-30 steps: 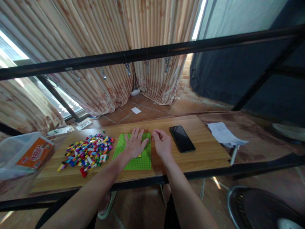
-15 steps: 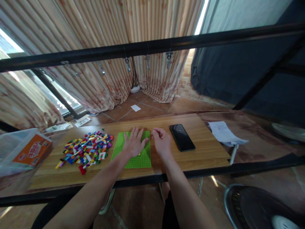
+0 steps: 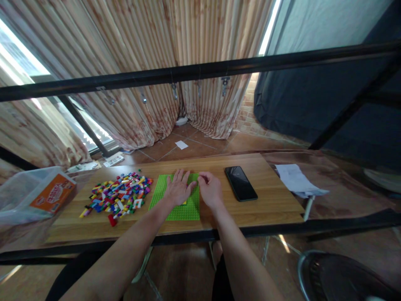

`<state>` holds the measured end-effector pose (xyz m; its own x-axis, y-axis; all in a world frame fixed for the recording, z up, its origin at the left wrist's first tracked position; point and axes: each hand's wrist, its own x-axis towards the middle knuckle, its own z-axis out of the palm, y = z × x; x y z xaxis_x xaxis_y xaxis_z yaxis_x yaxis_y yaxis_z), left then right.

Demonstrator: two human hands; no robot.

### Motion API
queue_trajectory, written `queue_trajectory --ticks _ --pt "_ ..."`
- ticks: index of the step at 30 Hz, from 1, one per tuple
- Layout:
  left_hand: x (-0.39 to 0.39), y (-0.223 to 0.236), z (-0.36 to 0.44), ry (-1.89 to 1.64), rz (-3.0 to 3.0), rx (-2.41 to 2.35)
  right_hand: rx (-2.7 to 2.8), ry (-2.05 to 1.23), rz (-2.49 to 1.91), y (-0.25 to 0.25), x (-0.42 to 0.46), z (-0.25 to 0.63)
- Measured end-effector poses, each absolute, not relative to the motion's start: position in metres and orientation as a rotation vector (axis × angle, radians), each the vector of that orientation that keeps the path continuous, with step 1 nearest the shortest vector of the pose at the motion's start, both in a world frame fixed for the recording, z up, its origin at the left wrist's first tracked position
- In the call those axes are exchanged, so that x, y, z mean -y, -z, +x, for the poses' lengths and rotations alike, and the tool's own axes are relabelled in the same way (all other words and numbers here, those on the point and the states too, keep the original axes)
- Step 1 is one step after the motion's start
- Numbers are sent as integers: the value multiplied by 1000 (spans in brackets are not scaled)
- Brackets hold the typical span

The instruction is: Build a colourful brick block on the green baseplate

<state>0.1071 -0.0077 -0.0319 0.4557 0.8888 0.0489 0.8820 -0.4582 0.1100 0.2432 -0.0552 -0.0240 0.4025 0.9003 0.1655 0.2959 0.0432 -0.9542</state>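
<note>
My left hand (image 3: pixel 178 190) lies over the green baseplate (image 3: pixel 189 213) with its fingers spread. A bit of a yellow brick (image 3: pixel 184 203) shows from under its palm; the rest is hidden. At the baseplate's right edge is my right hand (image 3: pixel 210 188), its fingers curled and thumb and forefinger close together. Whatever they may hold is too small or hidden to make out. To the left of the baseplate spreads a pile of mixed coloured building bricks (image 3: pixel 122 194), with a red brick (image 3: pixel 112 220) at its near edge.
A black phone (image 3: pixel 240 183) lies on the wooden table (image 3: pixel 263 213) right of my right hand. A clear plastic tub (image 3: pixel 19 194) with an orange label stands at the left end. Papers (image 3: pixel 297 179) lie past the right end. A black metal bar (image 3: pixel 200 70) crosses beyond the table.
My right hand has shifted slightly left, to the baseplate's edge. My left hand stays spread on the baseplate. The whole view has moved a little with my head.
</note>
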Motion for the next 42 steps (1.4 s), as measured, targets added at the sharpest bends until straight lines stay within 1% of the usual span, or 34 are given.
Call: queue_trajectory --ticks 7,11,16,21,25,33,42 --pt "2 33 97 -232 2697 -1446 1298 -642 -1428 10 55 209" --pt "-6 45 88 -397 2675 -1357 1506 -593 -1487 2 62 197" --pt "-15 58 84 -458 2672 -1355 1630 -600 -1581 -10 67 198" --pt "-19 62 85 -431 2650 -1396 1640 -588 -1611 -11 67 198" --pt "-13 53 88 -416 2644 -1402 1677 -551 -1572 -4 70 201" --pt "-2 33 97 -85 2717 -1482 1667 -582 -1482 13 77 212" --pt "-2 31 104 -132 2660 -1577 1732 -624 -1410 14 90 217"
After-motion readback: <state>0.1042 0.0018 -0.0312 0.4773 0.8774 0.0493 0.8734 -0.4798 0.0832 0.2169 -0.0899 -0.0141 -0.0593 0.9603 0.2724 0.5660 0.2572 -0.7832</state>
